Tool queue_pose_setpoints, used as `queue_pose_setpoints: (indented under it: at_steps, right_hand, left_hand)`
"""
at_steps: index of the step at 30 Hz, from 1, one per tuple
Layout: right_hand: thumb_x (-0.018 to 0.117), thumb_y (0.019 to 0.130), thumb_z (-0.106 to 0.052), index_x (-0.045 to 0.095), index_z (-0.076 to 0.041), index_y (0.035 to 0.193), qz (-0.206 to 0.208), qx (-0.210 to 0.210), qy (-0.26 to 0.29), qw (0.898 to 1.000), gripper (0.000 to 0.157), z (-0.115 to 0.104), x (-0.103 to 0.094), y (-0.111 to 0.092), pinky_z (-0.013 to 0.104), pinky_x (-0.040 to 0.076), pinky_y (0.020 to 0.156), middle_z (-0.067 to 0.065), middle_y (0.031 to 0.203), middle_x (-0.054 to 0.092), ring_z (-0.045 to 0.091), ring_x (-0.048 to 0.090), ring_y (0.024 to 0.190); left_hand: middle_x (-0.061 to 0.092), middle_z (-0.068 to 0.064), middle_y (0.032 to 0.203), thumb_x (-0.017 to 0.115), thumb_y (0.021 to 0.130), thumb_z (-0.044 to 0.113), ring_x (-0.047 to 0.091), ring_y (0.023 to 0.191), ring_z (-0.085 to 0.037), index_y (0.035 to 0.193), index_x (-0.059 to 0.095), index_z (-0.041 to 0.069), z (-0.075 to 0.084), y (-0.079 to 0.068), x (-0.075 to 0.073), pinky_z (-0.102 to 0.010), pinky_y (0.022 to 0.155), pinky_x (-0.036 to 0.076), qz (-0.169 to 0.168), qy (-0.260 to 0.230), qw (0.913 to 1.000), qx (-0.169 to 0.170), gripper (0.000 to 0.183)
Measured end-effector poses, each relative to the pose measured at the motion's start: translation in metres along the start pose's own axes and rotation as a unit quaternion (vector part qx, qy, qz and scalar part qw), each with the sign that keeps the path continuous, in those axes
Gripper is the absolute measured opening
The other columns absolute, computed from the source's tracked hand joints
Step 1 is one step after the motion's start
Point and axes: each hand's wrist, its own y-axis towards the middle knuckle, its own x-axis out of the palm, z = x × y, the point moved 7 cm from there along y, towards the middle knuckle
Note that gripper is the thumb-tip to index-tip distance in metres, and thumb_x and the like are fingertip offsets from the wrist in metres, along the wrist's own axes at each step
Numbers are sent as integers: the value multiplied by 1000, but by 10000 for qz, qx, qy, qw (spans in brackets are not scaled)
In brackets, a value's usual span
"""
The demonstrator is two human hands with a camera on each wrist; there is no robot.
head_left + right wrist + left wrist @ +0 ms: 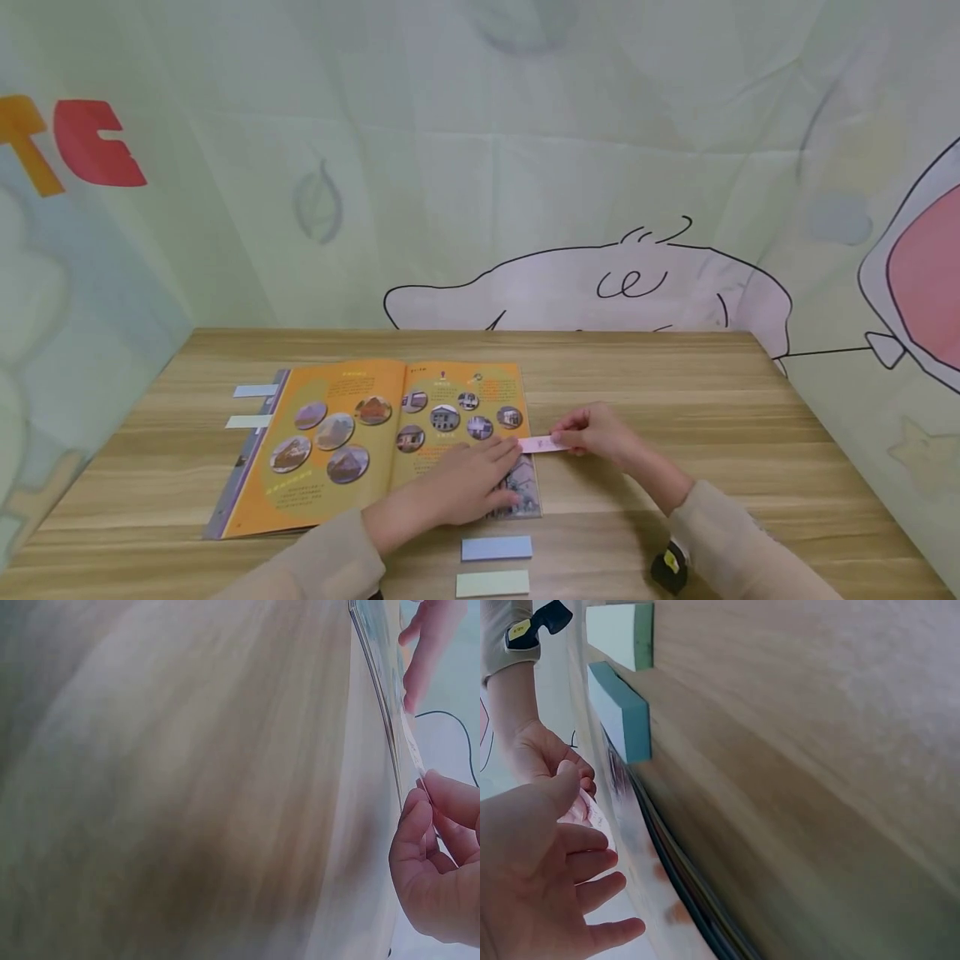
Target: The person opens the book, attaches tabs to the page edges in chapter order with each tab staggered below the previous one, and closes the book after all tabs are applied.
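An illustrated book (360, 500) lies spread on the wooden table, its orange pages showing round pictures of buildings. Across the right page's outer edge runs a pink paper strip (542, 444) with faint marks on it. My right hand (600, 435) pinches the strip's outer end between thumb and fingertips, just beyond the page. On the right page rests my left hand (468, 483), its fingers straight and the fingertips at the strip's inner end. In the left wrist view the left hand (547, 877) has its fingers extended and apart.
Blue (497, 547) and pale green (492, 583) sticky-note pads lie in front of the book. Blue (255, 390) and green (247, 422) tabs stick out of its left edge. Bare wooden table (675, 383) surrounds the book, with a printed cloth (450, 208) behind.
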Motion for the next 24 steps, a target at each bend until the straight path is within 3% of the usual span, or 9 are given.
queue_pose_setpoints:
  at_steps: [13, 24]
  right_hand:
    - [67, 83, -3, 69, 6, 90, -127, -129, 99, 9998, 11, 3, 4, 4, 22, 46, 53, 0, 68, 59, 10, 51, 58]
    - [67, 83, -2, 69, 7, 89, -132, -100, 74, 9998, 11, 5, 7, 7, 22, 46, 52, 0, 66, 59, 9, 50, 57]
  left_hand:
    - [39, -8, 145, 46, 95, 44, 37, 132, -25, 140, 41, 7, 3, 8, 2, -39, 105, 34, -103, 135, 9998, 133, 58]
    - [42, -2, 143, 43, 95, 49, 43, 127, -21, 140, 43, 11, 8, 23, 8, -34, 101, 38, 143, 1124, 9933, 210, 59]
